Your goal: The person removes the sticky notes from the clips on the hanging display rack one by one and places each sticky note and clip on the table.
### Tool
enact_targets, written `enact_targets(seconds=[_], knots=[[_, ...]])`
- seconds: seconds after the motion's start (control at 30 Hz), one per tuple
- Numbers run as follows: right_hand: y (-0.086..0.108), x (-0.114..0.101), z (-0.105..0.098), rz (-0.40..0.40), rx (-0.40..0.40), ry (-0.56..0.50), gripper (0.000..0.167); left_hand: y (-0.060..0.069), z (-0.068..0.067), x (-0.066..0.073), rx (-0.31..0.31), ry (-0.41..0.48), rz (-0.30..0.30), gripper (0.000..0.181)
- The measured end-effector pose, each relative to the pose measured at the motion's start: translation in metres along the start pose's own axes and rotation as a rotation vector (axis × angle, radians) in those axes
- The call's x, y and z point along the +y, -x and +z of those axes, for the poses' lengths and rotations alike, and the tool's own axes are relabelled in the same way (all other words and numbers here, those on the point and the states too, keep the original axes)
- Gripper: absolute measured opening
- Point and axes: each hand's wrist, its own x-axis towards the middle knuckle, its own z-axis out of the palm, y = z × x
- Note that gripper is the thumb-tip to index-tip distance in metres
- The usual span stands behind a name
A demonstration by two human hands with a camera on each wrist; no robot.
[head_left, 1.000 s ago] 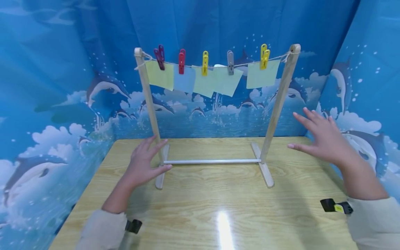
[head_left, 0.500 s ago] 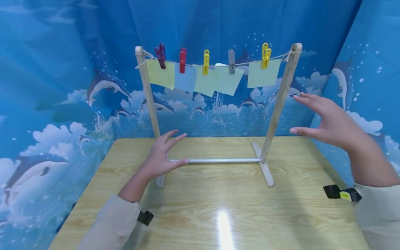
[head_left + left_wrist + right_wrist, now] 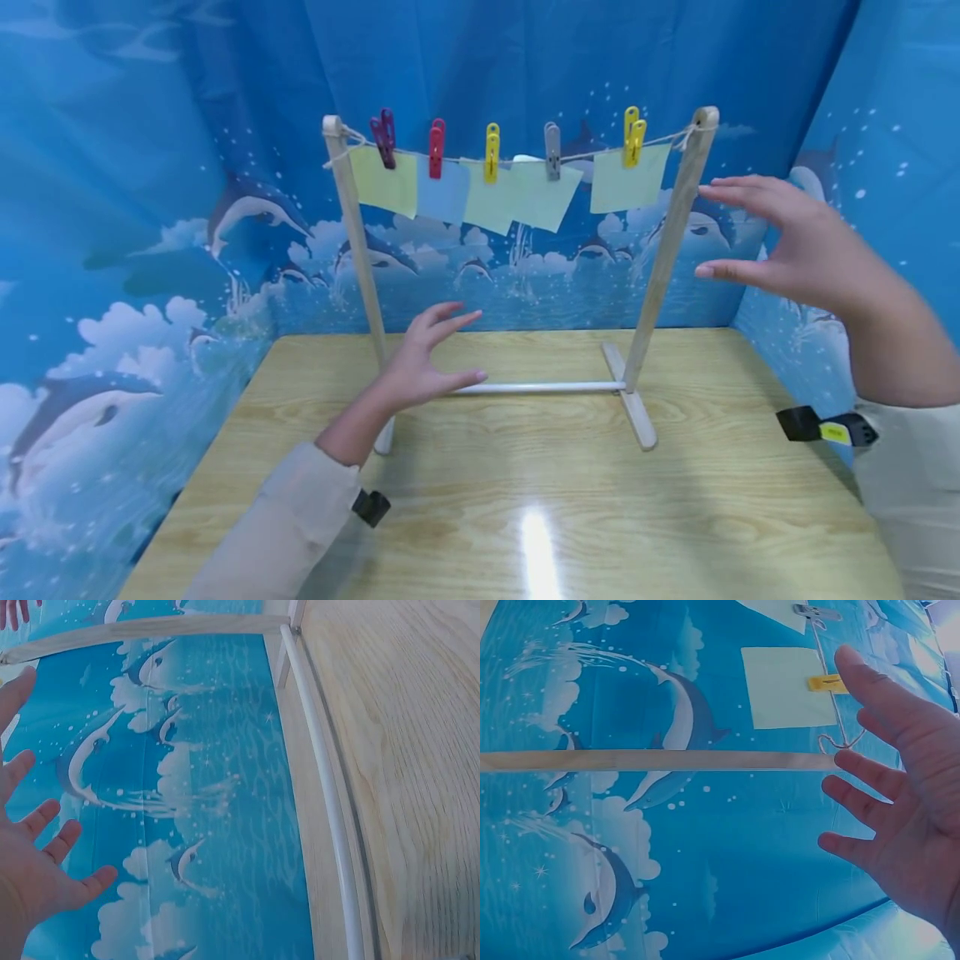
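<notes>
I am in a curtained-off, studio-like booth; what sort of building surrounds it I can't tell. Blue dolphin-printed curtains cover the left, back and right of the frame around my wood-grain counter, and black devices sit at my cuffs.

upright wooden rack; pegged notes

Tan posts, white rod. Purple peg, red peg, yel. pegs, gray peg. Yel. note, blue note, pale-grn. notes. Lt. wood-grain table. Blue backdrop w/ dolphins & white clouds.
</notes>
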Motion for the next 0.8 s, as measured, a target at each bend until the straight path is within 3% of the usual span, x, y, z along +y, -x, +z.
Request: enact_targets(seconds=[0.37,0.8], knots=[[-0.016,-0.005,-0.012,0.036,0.056,-0.046,0.069,-0.023,0.016,0.012,-0.029,0.094,0.005,0.071],[-0.037,-0.007,-0.023,0.042,0.099,-0.085,0.052,-0.053,0.035,0.032,-0.085,0.233,-0.074,0.067]])
